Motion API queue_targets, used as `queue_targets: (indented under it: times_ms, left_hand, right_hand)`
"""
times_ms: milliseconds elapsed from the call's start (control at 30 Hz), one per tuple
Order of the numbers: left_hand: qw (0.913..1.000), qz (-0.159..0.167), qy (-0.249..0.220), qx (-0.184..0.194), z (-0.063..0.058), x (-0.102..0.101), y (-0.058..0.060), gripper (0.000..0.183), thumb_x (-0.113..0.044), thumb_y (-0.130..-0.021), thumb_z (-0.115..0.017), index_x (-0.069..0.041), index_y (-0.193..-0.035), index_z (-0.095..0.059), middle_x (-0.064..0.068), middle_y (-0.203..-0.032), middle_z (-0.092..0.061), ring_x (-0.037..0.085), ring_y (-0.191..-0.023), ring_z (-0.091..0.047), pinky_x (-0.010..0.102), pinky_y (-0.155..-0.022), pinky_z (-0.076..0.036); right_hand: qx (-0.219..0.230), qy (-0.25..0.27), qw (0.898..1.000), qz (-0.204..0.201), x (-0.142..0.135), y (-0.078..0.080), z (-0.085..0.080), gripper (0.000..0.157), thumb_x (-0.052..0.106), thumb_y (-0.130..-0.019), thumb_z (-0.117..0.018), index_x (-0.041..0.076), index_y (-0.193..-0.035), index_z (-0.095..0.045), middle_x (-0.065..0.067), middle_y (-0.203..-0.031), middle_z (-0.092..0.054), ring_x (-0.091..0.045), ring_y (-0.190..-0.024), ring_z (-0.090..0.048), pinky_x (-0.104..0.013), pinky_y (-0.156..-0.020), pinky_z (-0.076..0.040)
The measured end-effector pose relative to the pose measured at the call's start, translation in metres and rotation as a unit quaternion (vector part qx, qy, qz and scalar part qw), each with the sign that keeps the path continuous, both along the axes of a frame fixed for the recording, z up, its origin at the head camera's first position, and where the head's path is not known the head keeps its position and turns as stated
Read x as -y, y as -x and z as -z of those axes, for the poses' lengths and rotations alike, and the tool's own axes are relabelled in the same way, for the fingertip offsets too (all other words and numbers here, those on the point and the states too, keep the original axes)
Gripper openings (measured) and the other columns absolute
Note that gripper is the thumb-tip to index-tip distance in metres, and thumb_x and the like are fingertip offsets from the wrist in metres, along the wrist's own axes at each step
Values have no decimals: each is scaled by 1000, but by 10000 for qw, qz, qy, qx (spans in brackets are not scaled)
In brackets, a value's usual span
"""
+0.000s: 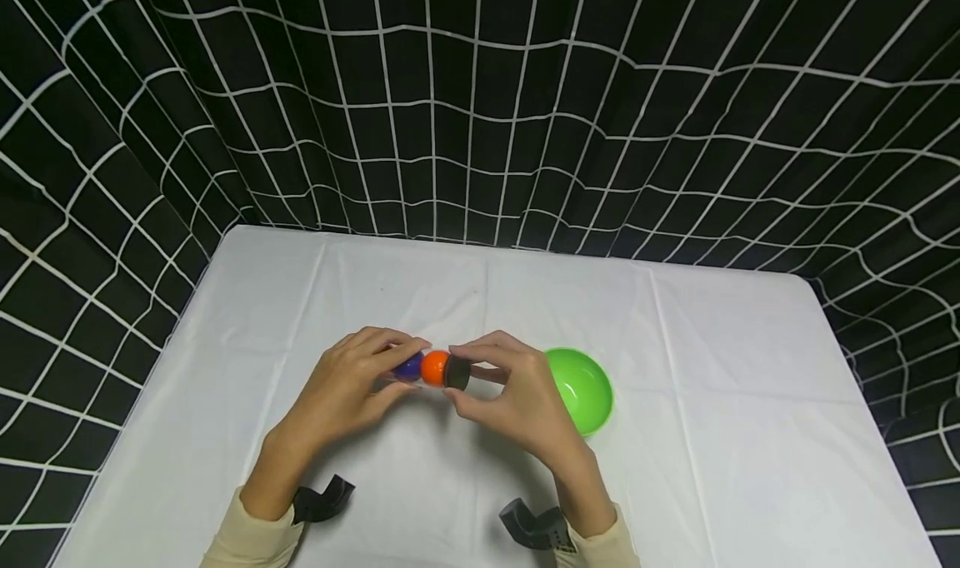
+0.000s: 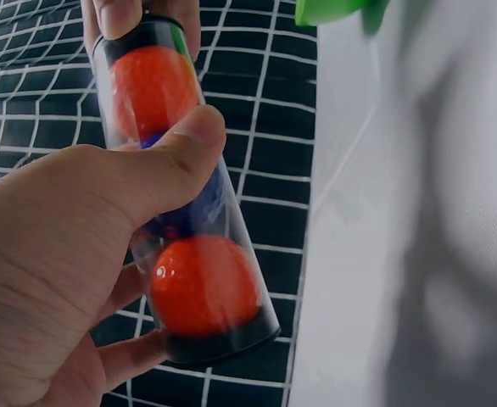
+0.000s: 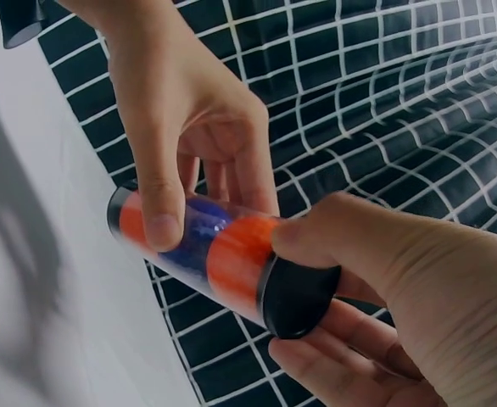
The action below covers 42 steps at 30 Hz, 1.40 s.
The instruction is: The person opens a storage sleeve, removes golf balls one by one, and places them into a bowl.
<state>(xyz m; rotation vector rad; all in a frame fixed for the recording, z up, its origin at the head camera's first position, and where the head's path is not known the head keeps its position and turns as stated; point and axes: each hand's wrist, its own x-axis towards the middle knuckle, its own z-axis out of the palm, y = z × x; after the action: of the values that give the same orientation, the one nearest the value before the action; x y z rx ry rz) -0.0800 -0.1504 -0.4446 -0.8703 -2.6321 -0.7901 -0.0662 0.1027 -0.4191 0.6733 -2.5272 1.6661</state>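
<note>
Clear tube (image 2: 181,191) with black end caps (image 3: 301,297): held over the white table (image 1: 750,426), to the person's left of the green bowl (image 1: 587,391). Inside the tube, one blue ball (image 3: 196,231) sits between two orange balls (image 2: 208,284). The person's left hand (image 1: 348,378) grips the tube on the side away from the bowl, thumb across its middle, fingers curled behind. The right hand (image 1: 521,389) pinches the cap nearest the bowl between thumb and fingers. The bowl sits upright, partly hidden behind the right hand.
</note>
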Motion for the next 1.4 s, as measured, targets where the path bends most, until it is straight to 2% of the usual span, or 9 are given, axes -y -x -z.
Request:
queue_targets:
  times_ms: [333, 600, 767, 1033, 1233, 1400]
  left_hand:
    - [9999, -91, 10, -57, 3, 2, 1, 52, -30, -85, -91, -23, -134, -74, 0, -122, -76, 21, -114, -72, 44, -94, -62]
    - [10000, -63, -36, -26, -4, 4, -2, 54, -31, -83, -91, -21, -134, -74, -1, -122, -76, 21, -112, -74, 45, -96, -62]
    - [9999, -46, -97, 24, -10, 5, -2, 54, -26, -83, -91, -21, -134, -74, 0, -124, -76, 23, -118, -71, 48, -103, -59]
    - [9999, 38, -105, 96, -11, 10, -2, 52, -25, -85, -90, -22, -134, -74, 2, -127, -76, 25, -121, -70, 50, -105, -58]
    - [9998, -20, -147, 94, -10, 10, -3, 53, -28, -85, -90, -21, -135, -74, 1, -127, -76, 24, -119, -71, 48, -100, -60]
    - [9990, -152, -342, 247, -4, 9, -3, 55, -31, -84, -91, -20, -135, -74, 1, -129, -76, 23, -119, -72, 46, -92, -63]
  right_hand:
    - [63, 136, 9998, 148, 3, 2, 4, 40, 1, -77, -91, 5, -115, -80, -6, -110, -76, -21, -105, -76, -27, -88, -65]
    - [-91, 242, 9995, 175, 5, -3, -1, 41, 3, -77, -93, 6, -115, -80, -5, -108, -77, -20, -102, -77, -27, -88, -65]
    - [-211, 223, 9995, 27, 6, -1, -5, 42, 1, -76, -92, 6, -116, -81, -4, -108, -77, -19, -101, -77, -29, -87, -65]
    - [60, 156, 9997, -185, 5, 0, -6, 44, -2, -78, -87, 6, -120, -79, -5, -113, -77, -20, -107, -77, -29, -92, -64]
    - [-52, 148, 9999, -4, 6, -1, -7, 41, 1, -79, -90, 7, -117, -79, -5, -115, -76, -19, -108, -75, -25, -92, -63]
    - [-280, 253, 9993, 79, 5, -1, -3, 42, 1, -81, -88, 8, -119, -71, -5, -116, -71, -19, -109, -73, -27, -92, -64]
